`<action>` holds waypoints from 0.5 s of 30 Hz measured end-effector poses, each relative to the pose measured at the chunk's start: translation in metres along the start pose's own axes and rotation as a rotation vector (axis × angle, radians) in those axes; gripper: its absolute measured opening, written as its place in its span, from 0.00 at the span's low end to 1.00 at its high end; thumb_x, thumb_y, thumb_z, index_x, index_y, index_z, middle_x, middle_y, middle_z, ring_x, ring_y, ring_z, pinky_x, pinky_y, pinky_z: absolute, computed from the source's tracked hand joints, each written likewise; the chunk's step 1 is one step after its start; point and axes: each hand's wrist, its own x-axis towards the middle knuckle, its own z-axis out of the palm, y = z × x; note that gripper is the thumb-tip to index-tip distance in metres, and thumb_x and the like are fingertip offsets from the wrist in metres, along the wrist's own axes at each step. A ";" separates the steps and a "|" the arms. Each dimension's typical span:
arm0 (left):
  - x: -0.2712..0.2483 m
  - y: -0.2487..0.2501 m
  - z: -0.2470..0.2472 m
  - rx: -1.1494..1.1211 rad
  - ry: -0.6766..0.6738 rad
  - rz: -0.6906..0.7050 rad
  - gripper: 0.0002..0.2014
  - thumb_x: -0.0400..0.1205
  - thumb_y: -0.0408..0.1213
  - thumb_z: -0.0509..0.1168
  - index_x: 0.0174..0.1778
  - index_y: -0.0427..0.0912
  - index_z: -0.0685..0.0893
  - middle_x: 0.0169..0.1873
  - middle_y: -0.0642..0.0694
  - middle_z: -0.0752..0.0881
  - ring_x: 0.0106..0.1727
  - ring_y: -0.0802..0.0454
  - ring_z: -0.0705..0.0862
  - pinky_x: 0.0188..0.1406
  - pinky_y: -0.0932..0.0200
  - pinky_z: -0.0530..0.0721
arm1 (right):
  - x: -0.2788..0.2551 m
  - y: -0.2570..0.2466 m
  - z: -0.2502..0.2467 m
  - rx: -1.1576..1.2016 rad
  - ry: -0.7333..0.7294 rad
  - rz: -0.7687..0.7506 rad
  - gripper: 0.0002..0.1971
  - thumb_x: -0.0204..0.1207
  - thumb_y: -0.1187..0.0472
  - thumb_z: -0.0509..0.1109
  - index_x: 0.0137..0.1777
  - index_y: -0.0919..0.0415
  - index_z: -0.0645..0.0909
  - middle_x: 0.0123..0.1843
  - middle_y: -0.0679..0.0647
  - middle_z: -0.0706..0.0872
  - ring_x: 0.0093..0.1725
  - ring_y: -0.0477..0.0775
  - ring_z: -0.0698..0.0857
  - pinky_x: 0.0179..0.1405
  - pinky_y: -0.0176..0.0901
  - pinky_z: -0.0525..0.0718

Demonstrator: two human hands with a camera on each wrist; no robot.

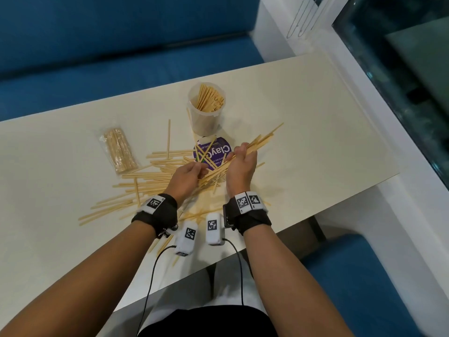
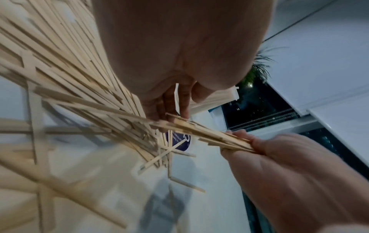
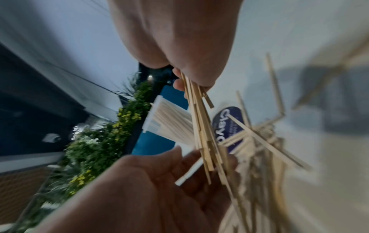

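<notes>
Curled fingers of the right hand wrap a bundle of thin wooden sticks near its middle, the far ends fanning up and away toward the right and the near ends slanting down toward the left hand. That hand's fingertips are bent in and pinch the bundle's lower ends, as the left wrist view shows, most likely squaring them up so the lot goes into a container in one go; holding the bundle at a slant above the table gives both hands room to do that. Under and to the left of the hands a heap of loose sticks lies crisscrossed on the table, a few reaching the near edge beneath the wrists, so I judge much gathering is left. Just beyond the hands lies a purple lid, flat and printed side up, with several sticks lying across it. Behind the lid stands a clear cup, upright and open, partly filled with sticks standing on end and leaning to its right side, which leaves a gap at the left for more. Well left of the cup lies a sealed packet of the same sticks, flat and untouched
</notes>
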 end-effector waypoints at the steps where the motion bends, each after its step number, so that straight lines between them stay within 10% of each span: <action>1: -0.001 0.002 0.000 -0.057 -0.026 -0.046 0.19 0.94 0.43 0.53 0.60 0.38 0.88 0.52 0.43 0.88 0.52 0.51 0.85 0.44 0.66 0.82 | -0.001 -0.005 0.001 0.013 -0.012 -0.040 0.11 0.94 0.54 0.54 0.51 0.54 0.72 0.44 0.58 0.80 0.41 0.55 0.79 0.46 0.52 0.84; 11: 0.001 -0.003 0.002 -0.057 -0.056 -0.091 0.25 0.94 0.46 0.49 0.53 0.40 0.91 0.49 0.39 0.93 0.54 0.42 0.90 0.67 0.47 0.83 | -0.008 -0.010 0.006 -0.036 -0.002 -0.202 0.10 0.95 0.57 0.53 0.51 0.51 0.71 0.42 0.57 0.78 0.40 0.53 0.78 0.48 0.49 0.83; 15: 0.003 0.000 0.004 -0.191 -0.059 -0.164 0.23 0.94 0.50 0.49 0.53 0.40 0.86 0.55 0.33 0.92 0.51 0.40 0.88 0.58 0.46 0.83 | -0.008 -0.019 0.009 -0.010 0.020 -0.267 0.08 0.95 0.58 0.53 0.54 0.53 0.72 0.41 0.56 0.76 0.40 0.53 0.77 0.45 0.40 0.82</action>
